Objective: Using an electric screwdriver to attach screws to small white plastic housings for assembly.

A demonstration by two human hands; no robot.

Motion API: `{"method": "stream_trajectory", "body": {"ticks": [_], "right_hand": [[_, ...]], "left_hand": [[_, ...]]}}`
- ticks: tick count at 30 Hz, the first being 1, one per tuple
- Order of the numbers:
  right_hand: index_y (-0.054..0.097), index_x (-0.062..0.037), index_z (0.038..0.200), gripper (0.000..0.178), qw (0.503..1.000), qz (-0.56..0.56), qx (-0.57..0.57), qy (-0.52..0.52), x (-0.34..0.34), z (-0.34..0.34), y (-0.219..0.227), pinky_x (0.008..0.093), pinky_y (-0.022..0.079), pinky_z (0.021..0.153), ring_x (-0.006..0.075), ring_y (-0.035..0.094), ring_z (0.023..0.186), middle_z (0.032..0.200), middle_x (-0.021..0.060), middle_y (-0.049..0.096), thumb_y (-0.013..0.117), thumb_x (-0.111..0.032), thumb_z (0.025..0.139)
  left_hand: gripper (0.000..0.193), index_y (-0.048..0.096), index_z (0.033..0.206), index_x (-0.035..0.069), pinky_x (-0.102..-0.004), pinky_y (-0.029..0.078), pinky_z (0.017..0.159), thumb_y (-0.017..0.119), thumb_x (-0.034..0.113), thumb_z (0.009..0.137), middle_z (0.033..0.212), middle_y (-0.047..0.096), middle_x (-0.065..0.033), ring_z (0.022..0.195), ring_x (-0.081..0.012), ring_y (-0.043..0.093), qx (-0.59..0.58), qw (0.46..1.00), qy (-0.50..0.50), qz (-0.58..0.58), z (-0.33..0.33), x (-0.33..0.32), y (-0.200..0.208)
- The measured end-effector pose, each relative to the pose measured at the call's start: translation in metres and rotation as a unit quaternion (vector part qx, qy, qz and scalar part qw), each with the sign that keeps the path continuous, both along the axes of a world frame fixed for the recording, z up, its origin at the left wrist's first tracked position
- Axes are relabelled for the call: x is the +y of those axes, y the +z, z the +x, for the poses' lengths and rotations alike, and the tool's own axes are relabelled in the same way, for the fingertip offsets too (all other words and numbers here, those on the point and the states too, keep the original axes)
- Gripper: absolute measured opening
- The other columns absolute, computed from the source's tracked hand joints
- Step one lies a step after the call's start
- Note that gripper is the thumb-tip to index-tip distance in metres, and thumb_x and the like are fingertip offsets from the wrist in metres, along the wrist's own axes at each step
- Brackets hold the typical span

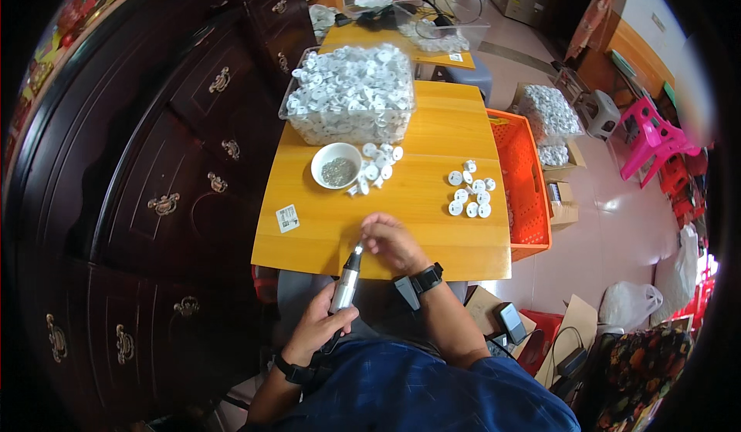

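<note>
My left hand [318,325] is wrapped around a silver electric screwdriver [345,289] with a black nose, its tip pointing up and away from me over the table's near edge. At that tip, my right hand [392,243] is closed in a pinch; whatever is between its fingertips is too small to make out. Beyond stands a white bowl [316,171] holding many tiny metal pieces, perhaps screws. A loose group of small white round plastic parts [377,167] lies against the bowl's right side. Farther right, several similar white parts [472,194] lie spread out.
On the yellow wooden table [432,131], a clear tub [411,112] heaped with white parts stands at the back. A small white label [287,218] lies at left. An orange crate [532,185] borders the right edge; a dark drawer cabinet [185,116] flanks the left.
</note>
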State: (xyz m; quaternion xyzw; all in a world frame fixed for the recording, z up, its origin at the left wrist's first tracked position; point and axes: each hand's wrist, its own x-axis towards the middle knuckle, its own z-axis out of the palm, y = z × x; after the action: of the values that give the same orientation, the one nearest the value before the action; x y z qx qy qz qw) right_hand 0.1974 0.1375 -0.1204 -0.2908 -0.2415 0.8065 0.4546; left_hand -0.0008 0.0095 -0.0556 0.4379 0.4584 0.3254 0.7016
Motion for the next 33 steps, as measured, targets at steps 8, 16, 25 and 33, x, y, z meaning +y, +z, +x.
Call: {"method": "stream_trajectory", "body": {"ticks": [8,16,25,33], "right_hand": [[0.064,-0.0093,0.097,0.006,0.999,0.021,-0.018,0.042,0.003,0.0,-0.001,0.0215,0.046,0.06,0.0083,0.057,0.065,0.082,0.0004,0.065,0.065,-0.015,0.095],[0.063,-0.0093,0.096,0.01,0.997,-0.004,0.035,0.071,0.002,0.0,0.0,0.0195,0.049,0.06,0.0055,0.059,0.065,0.083,-0.0011,0.065,0.062,-0.019,0.098],[0.061,-0.0087,0.1,0.015,0.997,0.037,-0.002,0.062,0.003,-0.003,0.008,0.0215,0.051,0.062,0.0081,0.062,0.067,0.091,0.0016,0.067,0.059,-0.024,0.1],[0.062,-0.0075,0.102,0.015,0.996,0.048,-0.005,0.076,0.003,-0.002,0.008,0.0212,0.052,0.066,0.0071,0.062,0.071,0.094,0.0014,0.067,0.061,-0.022,0.098]], "left_hand": [[0.035,0.048,0.122,0.001,-0.0212,0.047,0.057,0.064,0.011,0.093,0.081,0.056,-0.0014,0.063,-0.0077,0.056,0.011,1.0,0.0,0.006,-0.004,0.002,0.001],[0.038,0.05,0.123,0.002,-0.0203,0.046,0.054,0.068,0.015,0.091,0.082,0.056,-0.0001,0.06,-0.0055,0.055,-0.021,1.0,0.008,-0.001,-0.005,0.004,0.0],[0.038,0.046,0.126,0.001,-0.0215,0.046,0.057,0.063,0.008,0.092,0.081,0.057,-0.0017,0.062,-0.0073,0.055,0.012,1.0,-0.014,0.02,-0.007,0.005,0.008],[0.038,0.049,0.126,0.002,-0.0206,0.045,0.054,0.064,0.014,0.093,0.08,0.056,-0.0011,0.06,-0.0066,0.055,-0.065,0.998,-0.003,-0.013,-0.012,0.004,0.0]]}}
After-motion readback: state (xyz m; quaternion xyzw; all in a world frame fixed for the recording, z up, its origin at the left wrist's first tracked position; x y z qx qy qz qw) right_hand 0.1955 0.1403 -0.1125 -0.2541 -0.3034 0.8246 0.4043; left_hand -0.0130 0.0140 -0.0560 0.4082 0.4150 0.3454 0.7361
